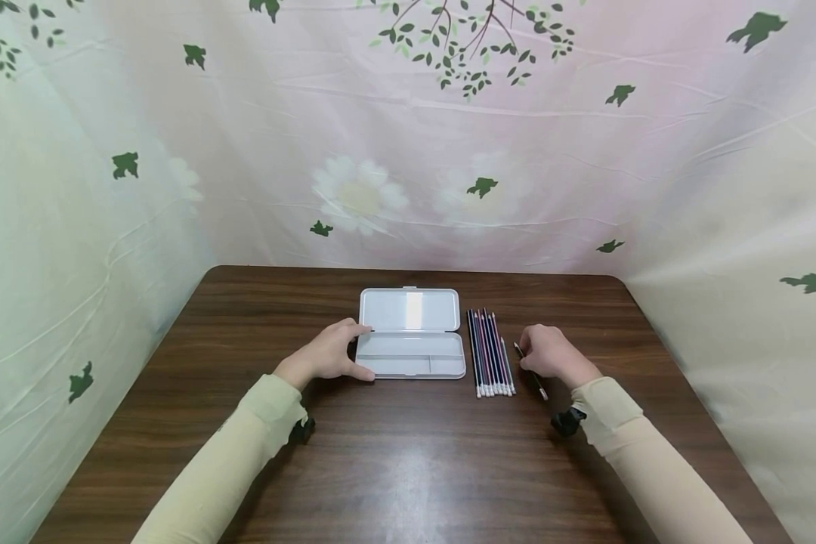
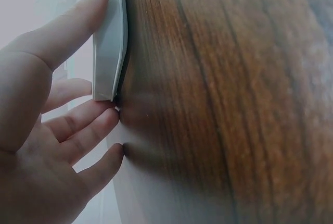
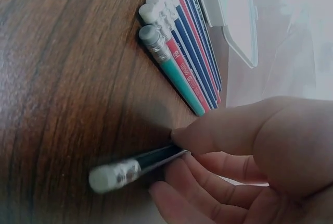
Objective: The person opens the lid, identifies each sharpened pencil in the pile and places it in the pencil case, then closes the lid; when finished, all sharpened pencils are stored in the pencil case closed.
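A white pencil case (image 1: 394,366) lies with its lid (image 1: 384,310) folded back, showing bare compartments. My left hand (image 1: 329,351) grips its left end, thumb along the front wall and fingers around the far side; in the left wrist view the thumb lies against the case wall (image 2: 110,52). My right hand (image 1: 549,351) pinches a dark pencil (image 1: 539,387) between thumb and fingers, its white eraser end (image 3: 106,178) toward the near side. Between case and right hand, several pencils (image 1: 488,355) lie side by side, eraser ends toward me; a green one (image 3: 179,84) is closest to the right hand.
The brown wood-grain table (image 1: 408,453) has rounded far corners. A patterned cloth (image 1: 408,151) hangs behind it and on both sides. Dark wrist devices (image 1: 567,421) sit under both sleeves, close over the tabletop.
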`<state>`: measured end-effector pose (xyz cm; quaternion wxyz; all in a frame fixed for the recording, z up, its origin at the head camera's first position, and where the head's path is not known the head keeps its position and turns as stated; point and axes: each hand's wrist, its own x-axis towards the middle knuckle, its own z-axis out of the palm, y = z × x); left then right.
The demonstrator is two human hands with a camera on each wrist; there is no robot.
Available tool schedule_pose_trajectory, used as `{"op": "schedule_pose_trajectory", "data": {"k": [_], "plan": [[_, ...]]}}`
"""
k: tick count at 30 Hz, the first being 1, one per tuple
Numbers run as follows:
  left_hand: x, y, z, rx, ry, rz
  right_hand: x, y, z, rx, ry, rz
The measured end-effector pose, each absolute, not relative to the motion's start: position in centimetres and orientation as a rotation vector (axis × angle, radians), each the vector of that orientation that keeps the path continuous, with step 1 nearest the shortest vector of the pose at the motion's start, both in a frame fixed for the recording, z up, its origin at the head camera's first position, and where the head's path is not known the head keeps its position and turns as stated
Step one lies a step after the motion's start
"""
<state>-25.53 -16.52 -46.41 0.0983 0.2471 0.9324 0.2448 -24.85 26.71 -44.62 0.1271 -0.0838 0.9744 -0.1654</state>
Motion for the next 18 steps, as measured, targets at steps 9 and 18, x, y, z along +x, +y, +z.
{"op": "schedule_pose_trajectory", "data": {"k": [9,18], "plan": [[-25.57,-16.6,-46.47,0.732,2.757,0.725,-24.71,26.65,-44.39,-0.233,2.829,-0.477],[-25.55,-16.67,-46.38,0.724,2.749,0.731,-24.77,27.13,-44.32,-0.229,2.857,-0.52]]}}
